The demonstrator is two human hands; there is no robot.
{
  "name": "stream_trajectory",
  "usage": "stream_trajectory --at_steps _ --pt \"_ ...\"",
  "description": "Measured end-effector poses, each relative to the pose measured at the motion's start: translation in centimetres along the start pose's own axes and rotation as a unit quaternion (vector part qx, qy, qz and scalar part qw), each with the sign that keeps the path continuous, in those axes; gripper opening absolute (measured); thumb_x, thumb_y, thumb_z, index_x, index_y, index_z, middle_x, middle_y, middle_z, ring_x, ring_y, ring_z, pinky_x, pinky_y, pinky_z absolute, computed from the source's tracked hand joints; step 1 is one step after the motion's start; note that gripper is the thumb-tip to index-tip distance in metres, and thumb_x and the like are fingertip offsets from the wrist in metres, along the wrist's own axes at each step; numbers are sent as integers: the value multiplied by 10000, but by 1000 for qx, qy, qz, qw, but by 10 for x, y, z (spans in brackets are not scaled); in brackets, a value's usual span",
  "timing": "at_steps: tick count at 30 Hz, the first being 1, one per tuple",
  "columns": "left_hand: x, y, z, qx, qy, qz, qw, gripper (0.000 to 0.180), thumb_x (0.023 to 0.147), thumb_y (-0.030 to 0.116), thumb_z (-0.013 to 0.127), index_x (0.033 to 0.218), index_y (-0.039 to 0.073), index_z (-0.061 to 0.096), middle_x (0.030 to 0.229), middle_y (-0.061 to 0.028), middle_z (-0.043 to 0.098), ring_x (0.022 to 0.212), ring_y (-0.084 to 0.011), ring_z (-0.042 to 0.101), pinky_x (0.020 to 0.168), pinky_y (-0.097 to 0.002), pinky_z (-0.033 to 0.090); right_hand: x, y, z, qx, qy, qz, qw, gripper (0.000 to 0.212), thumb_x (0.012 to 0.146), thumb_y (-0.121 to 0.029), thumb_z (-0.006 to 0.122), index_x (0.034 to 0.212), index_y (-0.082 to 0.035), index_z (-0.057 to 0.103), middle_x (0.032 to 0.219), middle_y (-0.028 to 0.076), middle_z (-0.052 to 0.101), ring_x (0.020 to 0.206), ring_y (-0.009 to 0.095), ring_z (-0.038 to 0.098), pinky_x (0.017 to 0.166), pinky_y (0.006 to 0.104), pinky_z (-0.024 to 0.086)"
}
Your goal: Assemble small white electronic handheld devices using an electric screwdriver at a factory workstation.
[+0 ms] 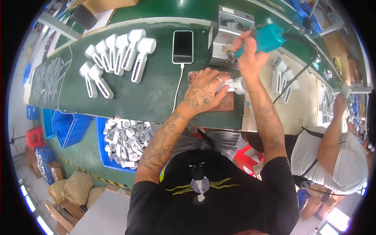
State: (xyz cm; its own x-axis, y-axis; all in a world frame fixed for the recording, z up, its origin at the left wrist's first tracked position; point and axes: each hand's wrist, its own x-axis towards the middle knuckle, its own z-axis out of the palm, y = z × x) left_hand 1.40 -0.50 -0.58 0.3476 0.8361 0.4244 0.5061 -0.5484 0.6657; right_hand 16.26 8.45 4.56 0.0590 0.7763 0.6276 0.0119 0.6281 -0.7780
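My left hand [203, 91] presses a white handheld housing with a round, vented head [239, 85] onto a worn reddish pad [224, 105]. The fingers curl over its handle, hiding most of it. Raised at the right, my right hand [250, 56] is wrapped around a teal electric screwdriver [270, 38] with a black cord. The screwdriver's tip is hard to make out near a grey metal screw feeder [226, 45]. My right forearm passes close beside the housing's round head.
Several similar white housings [124, 51] lie at the left of the green bench [156, 92], near a heap of thin grey strips [49, 78]. A phone [183, 47] is plugged into a white cable. Below stands a blue bin [102, 150] of white parts. A co-worker [333, 152] sits at the right.
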Motion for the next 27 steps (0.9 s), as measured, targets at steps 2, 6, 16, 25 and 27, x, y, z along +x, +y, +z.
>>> stream_trajectory --at_steps 2,6,16,25,27 --pt "2 1 2 12 2 4 1000 295 911 244 637 1158 89 683 1087 -102 650 1011 -326 578 910 -456 467 -2 7 -7 15 -9 -19 1000 352 1030 -330 589 1026 20 567 728 56 602 648 154 588 609 293 476" --pt "0 0 1 4 6 13 1000 298 916 255 636 1157 88 686 1090 -103 650 1015 -327 575 921 -460 465 -2 -5 -3 -31 -8 33 999 357 1040 -338 564 985 14 593 713 47 599 635 135 580 603 279 468" --pt "0 -1 2 28 -4 20 999 284 906 243 654 1133 74 674 1069 -105 639 1004 -321 570 921 -460 460 -42 -63 -19 -10 25 154 988 503 1022 -464 555 1056 38 581 701 61 561 612 172 566 552 308 451" --pt "0 0 1 32 -10 14 999 287 906 258 656 1119 66 670 1075 -121 630 1004 -333 563 917 -452 463 -56 -55 -26 2 23 145 989 583 989 -528 591 1053 50 547 704 73 554 622 181 565 557 309 455" --pt "-1 0 1 36 -5 24 999 283 903 247 659 1116 61 670 1084 -119 630 1008 -327 563 910 -446 466 -57 -55 -26 12 11 159 987 565 993 -521 588 1023 41 541 697 73 548 624 183 565 563 308 454"
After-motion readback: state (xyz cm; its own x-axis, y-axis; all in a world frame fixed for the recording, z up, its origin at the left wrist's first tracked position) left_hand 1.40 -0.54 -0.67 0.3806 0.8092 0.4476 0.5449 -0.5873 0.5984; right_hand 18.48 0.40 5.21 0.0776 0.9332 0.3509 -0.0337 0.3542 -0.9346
